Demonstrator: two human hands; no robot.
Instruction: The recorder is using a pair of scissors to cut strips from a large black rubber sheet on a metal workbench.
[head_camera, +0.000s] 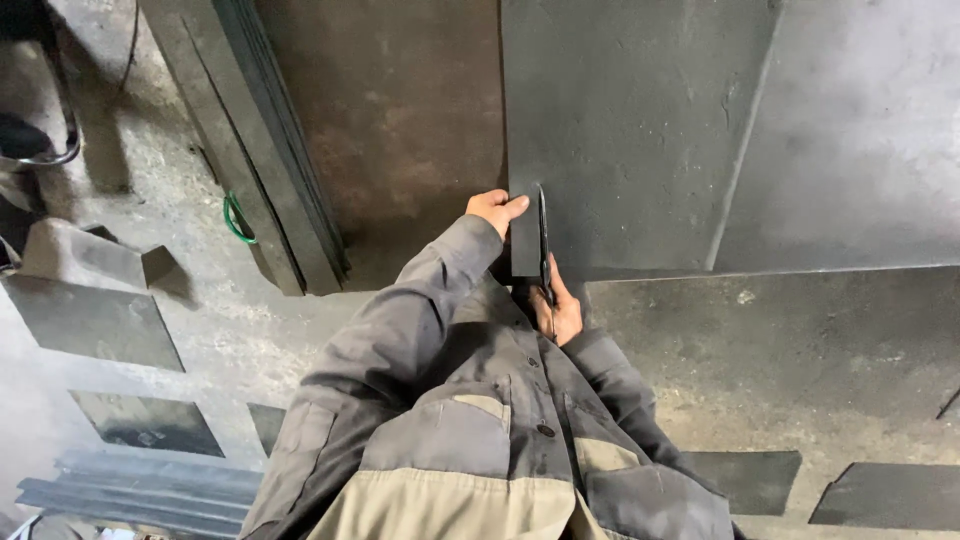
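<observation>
Dusty concrete floor (800, 350) fills the frame. At centre, the left hand (497, 209) pinches the corner of a dark rubber sheet (620, 130), steadying it, while the right hand (560, 315) closes round shears (544, 240) cutting its edge.

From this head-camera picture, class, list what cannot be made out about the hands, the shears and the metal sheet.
Head view only:
- Right hand: its fingers are hidden by the shears' handles and the jacket.
- Shears: seen edge-on and dark, so blade opening is unclear.
- Left hand: its fingertips fold behind the cut strip.
- Metal sheet: cut off by the top edge.
- Whether a cut line is marked: too dim.
</observation>
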